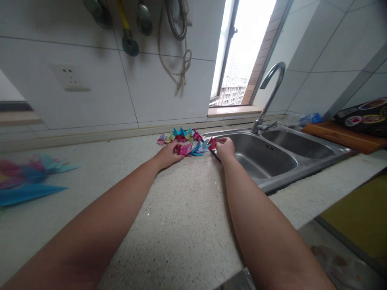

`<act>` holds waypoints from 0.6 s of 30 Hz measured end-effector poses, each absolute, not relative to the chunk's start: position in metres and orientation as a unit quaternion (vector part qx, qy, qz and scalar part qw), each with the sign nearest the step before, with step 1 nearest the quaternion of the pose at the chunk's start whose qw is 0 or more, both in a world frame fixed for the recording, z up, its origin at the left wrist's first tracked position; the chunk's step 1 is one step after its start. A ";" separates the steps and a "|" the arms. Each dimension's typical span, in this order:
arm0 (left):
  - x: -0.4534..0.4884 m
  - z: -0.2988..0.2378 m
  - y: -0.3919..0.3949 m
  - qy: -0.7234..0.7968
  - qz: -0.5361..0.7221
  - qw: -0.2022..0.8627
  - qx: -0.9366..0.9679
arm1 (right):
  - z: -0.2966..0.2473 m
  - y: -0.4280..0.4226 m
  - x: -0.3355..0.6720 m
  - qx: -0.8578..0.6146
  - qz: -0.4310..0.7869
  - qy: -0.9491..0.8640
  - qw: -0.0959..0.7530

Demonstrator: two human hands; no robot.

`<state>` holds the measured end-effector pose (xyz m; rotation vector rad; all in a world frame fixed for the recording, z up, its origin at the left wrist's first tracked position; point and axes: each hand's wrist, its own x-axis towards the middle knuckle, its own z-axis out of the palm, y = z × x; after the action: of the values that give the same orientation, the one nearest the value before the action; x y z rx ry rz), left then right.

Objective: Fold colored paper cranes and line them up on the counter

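A row of folded-paper pieces (pixel 197 149) in pink, blue, pale violet and red lies near the back of the speckled countertop (pixel 181 209), beside the sink. My left hand (pixel 168 155) has its fingers curled round the pink left end. At the other end, my right hand (pixel 225 148) pinches a red folded-paper piece (pixel 212 143) close to the sink rim. Just behind them is a second row of coloured folded paper (pixel 180 133), in turquoise, yellow, pink and red. My fingertips partly hide both ends of the front row.
A double steel sink (pixel 269 176) with a curved tap (pixel 282 72) is on the right. Blurred coloured folded paper (pixel 33 173) lies at far left. Beyond the sink, a dark patterned bag (pixel 365 117) rests on a wooden board (pixel 338 135). The window (pixel 234 60) stands behind.
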<state>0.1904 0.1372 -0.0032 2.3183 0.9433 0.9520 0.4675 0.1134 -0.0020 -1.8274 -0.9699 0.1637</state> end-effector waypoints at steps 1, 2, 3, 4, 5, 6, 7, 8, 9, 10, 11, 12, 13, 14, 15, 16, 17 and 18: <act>0.191 -0.003 0.137 0.342 0.347 0.230 0.843 | -0.002 0.113 0.468 -0.759 0.067 -0.395 0.513; 0.191 -0.003 0.137 0.342 0.347 0.229 0.843 | -0.001 0.113 0.468 -0.759 0.066 -0.390 0.517; 0.191 -0.003 0.136 0.344 0.346 0.229 0.842 | -0.001 0.113 0.468 -0.760 0.064 -0.387 0.518; 0.191 -0.002 0.136 0.346 0.346 0.229 0.842 | -0.001 0.112 0.468 -0.761 0.062 -0.388 0.516; 0.191 -0.002 0.135 0.346 0.345 0.230 0.841 | -0.001 0.112 0.467 -0.763 0.060 -0.391 0.511; 0.191 -0.001 0.135 0.346 0.344 0.232 0.842 | 0.000 0.112 0.467 -0.764 0.060 -0.395 0.506; 0.191 0.000 0.134 0.345 0.341 0.234 0.843 | 0.000 0.111 0.467 -0.766 0.062 -0.398 0.501; 0.192 0.001 0.133 0.344 0.339 0.234 0.844 | 0.000 0.111 0.466 -0.767 0.065 -0.401 0.497; 0.192 0.002 0.132 0.344 0.336 0.233 0.845 | 0.000 0.111 0.466 -0.768 0.069 -0.403 0.493; 0.192 0.003 0.132 0.345 0.333 0.229 0.847 | 0.000 0.111 0.465 -0.768 0.073 -0.405 0.491; 0.192 0.004 0.131 0.346 0.330 0.225 0.849 | 0.001 0.110 0.465 -0.767 0.077 -0.408 0.489; 0.192 0.004 0.131 0.348 0.328 0.220 0.850 | 0.001 0.110 0.464 -0.766 0.080 -0.412 0.486; 0.192 0.005 0.131 0.349 0.326 0.216 0.852 | 0.001 0.110 0.464 -0.765 0.082 -0.417 0.483; 0.193 0.005 0.131 0.348 0.325 0.213 0.853 | 0.001 0.110 0.463 -0.763 0.083 -0.423 0.481; 0.193 0.005 0.132 0.346 0.326 0.212 0.854 | 0.001 0.110 0.463 -0.760 0.084 -0.429 0.480; 0.194 0.005 0.132 0.344 0.327 0.214 0.854 | 0.000 0.110 0.462 -0.756 0.089 -0.436 0.480; 0.194 0.005 0.132 0.343 0.329 0.217 0.853 | 0.000 0.110 0.462 -0.751 0.096 -0.443 0.480; 0.195 0.005 0.133 0.343 0.332 0.222 0.850 | -0.001 0.111 0.461 -0.744 0.103 -0.451 0.482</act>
<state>0.1950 0.1329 0.0052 2.3500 0.9480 0.9171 0.4609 0.1111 -0.0011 -1.8143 -1.0990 0.2518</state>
